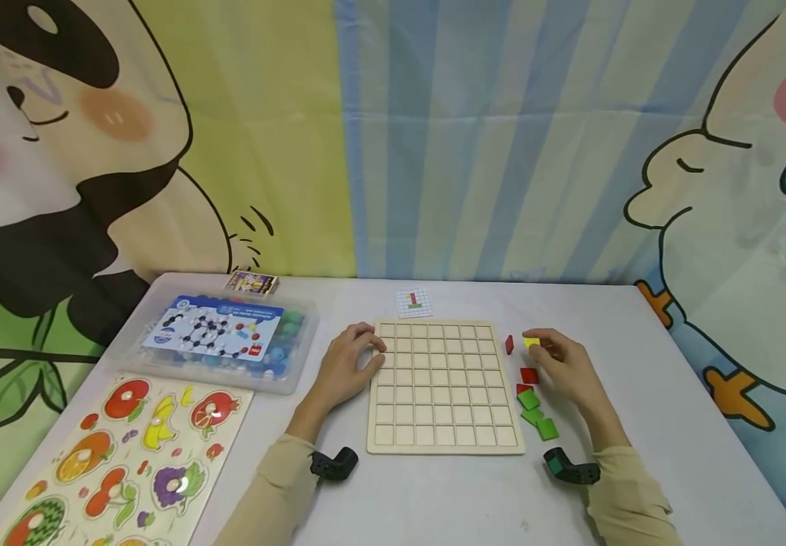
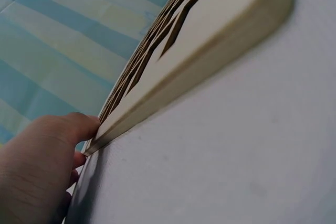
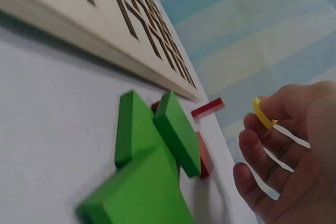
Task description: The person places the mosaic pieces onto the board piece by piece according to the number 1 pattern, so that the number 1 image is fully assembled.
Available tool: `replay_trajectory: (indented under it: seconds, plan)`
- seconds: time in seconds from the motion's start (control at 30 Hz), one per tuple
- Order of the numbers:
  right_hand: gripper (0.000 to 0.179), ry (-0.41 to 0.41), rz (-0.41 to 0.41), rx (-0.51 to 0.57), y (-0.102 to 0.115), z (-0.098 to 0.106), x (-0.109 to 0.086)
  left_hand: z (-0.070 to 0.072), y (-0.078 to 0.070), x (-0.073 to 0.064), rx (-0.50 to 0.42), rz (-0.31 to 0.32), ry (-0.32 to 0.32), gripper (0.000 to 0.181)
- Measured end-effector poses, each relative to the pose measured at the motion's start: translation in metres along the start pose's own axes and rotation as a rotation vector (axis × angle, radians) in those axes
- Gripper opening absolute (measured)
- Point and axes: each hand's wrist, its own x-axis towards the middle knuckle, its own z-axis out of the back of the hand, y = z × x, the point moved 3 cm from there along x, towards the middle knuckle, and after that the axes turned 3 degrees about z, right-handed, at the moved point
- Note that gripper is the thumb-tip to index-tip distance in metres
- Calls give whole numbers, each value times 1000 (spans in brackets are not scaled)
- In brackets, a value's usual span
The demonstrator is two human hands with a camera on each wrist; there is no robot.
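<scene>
The wooden grid board (image 1: 439, 395) could be skewed if uneven pressure were applied by the left hand (image 1: 346, 362). The green tiles (image 1: 547, 429), clustered right of the board, could be scattered if brushed by the right hand (image 1: 566, 368). The yellow tile (image 1: 530, 342), near the board's far right corner, could be dropped if its pinch were loosened. The left hand's grip is relaxed, with fingers rested at the board's left edge; in the right hand's grip, the yellow tile is pinched between thumb and fingertip.
</scene>
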Motion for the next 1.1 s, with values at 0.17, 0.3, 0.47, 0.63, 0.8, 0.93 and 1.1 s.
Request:
replay_trajectory:
  seconds: [0.17, 0.3, 0.47, 0.63, 0.8, 0.93, 1.1]
  plan:
    - [31, 27, 16, 75, 9, -6, 1, 0, 0, 2, 13, -1, -2, 9]
    - [29, 45, 50, 133, 18, -13, 4, 1, 1, 2, 18, 3, -8, 9]
    - [27, 78, 98, 170, 31, -28, 9, 3, 1, 0, 7, 12, -4, 9]
    - [31, 120, 158, 229, 46, -45, 16, 2, 2, -1, 0, 15, -7, 9]
    - [29, 147, 188, 245, 59, -58, 23, 0, 2, 0, -3, -10, -22, 10]
    - [25, 169, 148, 262, 67, -69, 26, 0, 1, 0, -7, -15, -20, 10]
    - [19, 173, 108, 272, 74, -82, 31, 0, 1, 0, -4, -6, -9, 9]
